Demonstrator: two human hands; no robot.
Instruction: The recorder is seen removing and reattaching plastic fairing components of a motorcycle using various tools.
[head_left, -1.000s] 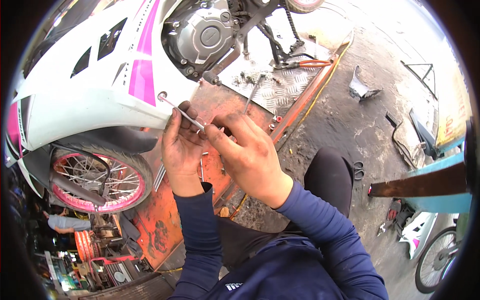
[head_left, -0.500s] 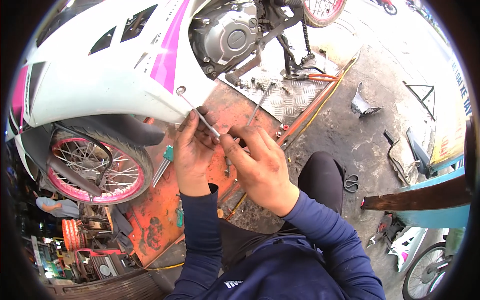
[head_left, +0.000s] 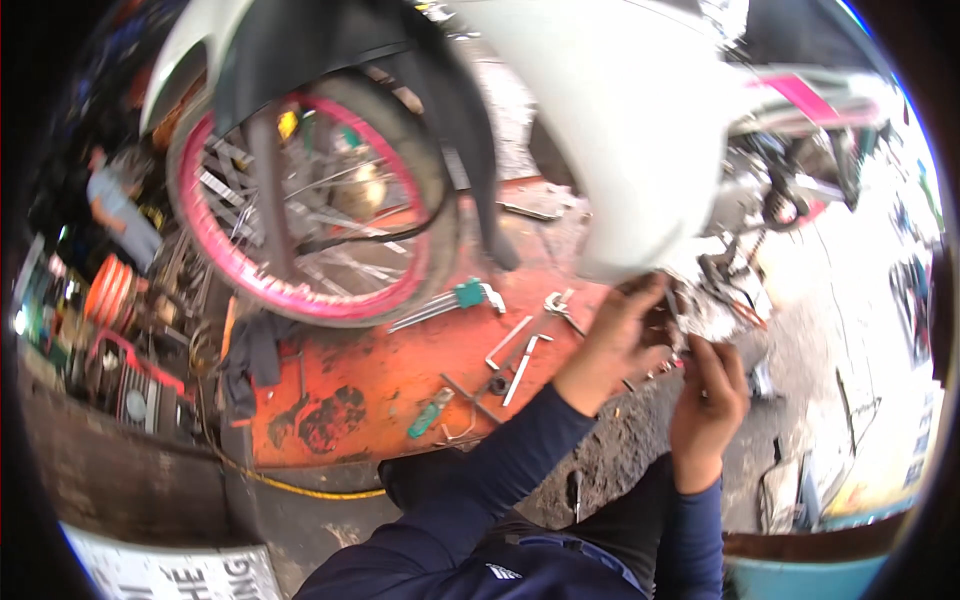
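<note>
A thin metal rod (head_left: 673, 308) runs between my hands, just under the lower tip of the motorbike's white fairing (head_left: 640, 150). My left hand (head_left: 612, 345) pinches its upper part with the fingertips close to the fairing. On its lower end the fingers of my right hand (head_left: 706, 415) are closed. The rod's far tip is blurred, and I cannot tell whether it touches the fairing. Left of my hands stands the front wheel (head_left: 205, 245) with a pink rim. A hex key set (head_left: 440, 304) in a green holder lies below the wheel.
On the orange platform (head_left: 285, 375) lie loose L-shaped hex keys (head_left: 522, 372) and a green-handled tool (head_left: 430, 414). A yellow hose (head_left: 300, 491) runs along its front edge. Behind the wheel, at left, another person (head_left: 122, 212) is in the background. A blue surface (head_left: 810, 578) stands at lower right.
The view has swung left, so the wheel and platform sit further right in the picture. My hands stay on the rod, now close under the fairing's lower tip.
</note>
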